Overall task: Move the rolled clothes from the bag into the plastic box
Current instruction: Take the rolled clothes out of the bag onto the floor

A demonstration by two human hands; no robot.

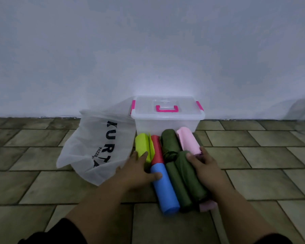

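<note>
The rolled clothes (pixel 173 166) lie on the tiled floor (pixel 42 173), side by side in two rows just in front of the plastic box (pixel 167 124). None is in it yet. In the far row we count a yellow-green roll (pixel 142 144), a red roll (pixel 156 150), a dark green roll (pixel 169 143) and a pink roll (pixel 187 140). In the near row are a blue roll (pixel 165 189) and two more dark green ones, with a pale pink scrap showing at their near end.

The left hand (pixel 139 169) lies flat against the left flank of the pile, fingers spread on the yellow-green roll and thumb across the blue one. The right hand (pixel 204 166) rests open on the outer green roll, its fingertips reaching the pink roll's end. Neither closes on a single roll. We judge they bracket the pile to keep the rolls packed and stop them unrolling or drifting apart.

The box's lid (pixel 165 103) is on, with its pink handle (pixel 166 109) flat and the pink side clasps seemingly down. We judge that nothing can go in until it is unlatched. That likely explains why the rolls wait against its front wall, close for a short transfer.

The bag (pixel 95 147) lies slack to the left, touching the box's corner. It looks emptied, though we cannot see inside.
</note>
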